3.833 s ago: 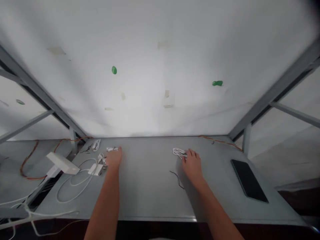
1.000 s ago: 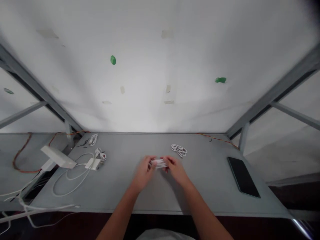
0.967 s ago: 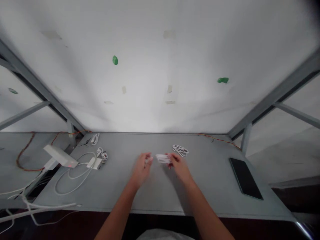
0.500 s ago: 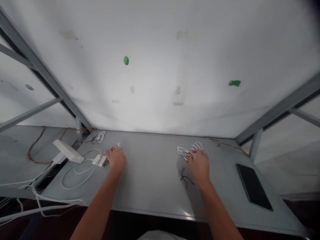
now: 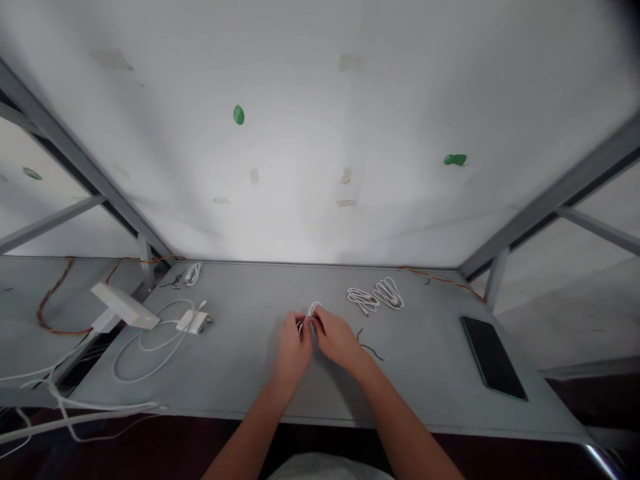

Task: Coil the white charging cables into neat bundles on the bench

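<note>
White wall [image 5: 320, 133] fills the upper view, marked with two green spots and a few strips of pale tape, and grey metal frame bars [image 5: 545, 200] slant down at both sides. Below it lies a grey table [image 5: 250, 373] that runs the width of the view.

Both hands meet near the middle of the table. The left hand [image 5: 293, 348] and the right hand [image 5: 336, 339] are close together, fingertips touching or nearly so, both pinched on a small white cable [image 5: 313, 311]. A loop of it stands up just above the fingers; the rest is hidden between the hands.

Just right of the right hand a thin black tie [image 5: 369, 345] lies loose on the table. Farther back and right, two coiled white cables [image 5: 375, 295] lie side by side, touching or nearly touching each other, apart from the hands. A dark phone [image 5: 493, 357] lies flat near the right edge, well apart from everything else.

On the left a white charger [image 5: 192, 322] sits with its long lead [image 5: 145, 350] looped over the table. Behind it, near the back corner, lies another small white coil [image 5: 193, 273]. A white box [image 5: 125, 307] sits tilted at the table's left edge, with an orange wire [image 5: 55, 293] trailing behind it on the neighbouring surface.
</note>
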Demonstrator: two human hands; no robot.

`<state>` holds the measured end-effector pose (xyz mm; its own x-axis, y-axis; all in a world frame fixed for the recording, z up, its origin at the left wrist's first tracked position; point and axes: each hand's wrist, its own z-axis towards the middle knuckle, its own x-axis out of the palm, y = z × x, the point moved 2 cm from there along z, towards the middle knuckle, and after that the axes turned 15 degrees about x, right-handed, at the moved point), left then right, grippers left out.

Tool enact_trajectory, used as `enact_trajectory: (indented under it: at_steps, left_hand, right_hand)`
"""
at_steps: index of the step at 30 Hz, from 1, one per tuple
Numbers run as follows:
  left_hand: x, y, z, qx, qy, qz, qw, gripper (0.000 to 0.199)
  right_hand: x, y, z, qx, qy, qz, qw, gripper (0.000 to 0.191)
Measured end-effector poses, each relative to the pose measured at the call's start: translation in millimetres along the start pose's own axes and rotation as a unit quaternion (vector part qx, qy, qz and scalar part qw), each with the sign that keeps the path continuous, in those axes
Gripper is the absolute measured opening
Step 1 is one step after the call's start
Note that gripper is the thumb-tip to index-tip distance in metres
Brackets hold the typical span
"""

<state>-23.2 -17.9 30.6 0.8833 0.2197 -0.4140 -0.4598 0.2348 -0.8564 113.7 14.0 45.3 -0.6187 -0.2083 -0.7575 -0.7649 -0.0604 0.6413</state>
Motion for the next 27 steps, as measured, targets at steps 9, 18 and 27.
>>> enact_trajectory:
  at_steps: [9, 18, 27]
  left_hand:
    - [-12.6, -3, -13, 0.08, 0.003, -0.276, 0.958, 0.041]
    - [-6.7, 6, -12, -0.121, 0.053, -0.398, 0.908, 0.062]
    - [-15.3, -1, -12, 0.098, 0.13, -0.176, 0.971, 0.063]
  right_hand:
    - [-2, -10, -4, 0.025, 0.081, 0.198, 0.977, 0.022]
    - [-6, -6, -18, -0.038, 0.023, 0.174, 0.984, 0.023]
    - [-3, 1, -26, -0.026, 0.054, 0.269, 0.961, 0.021]
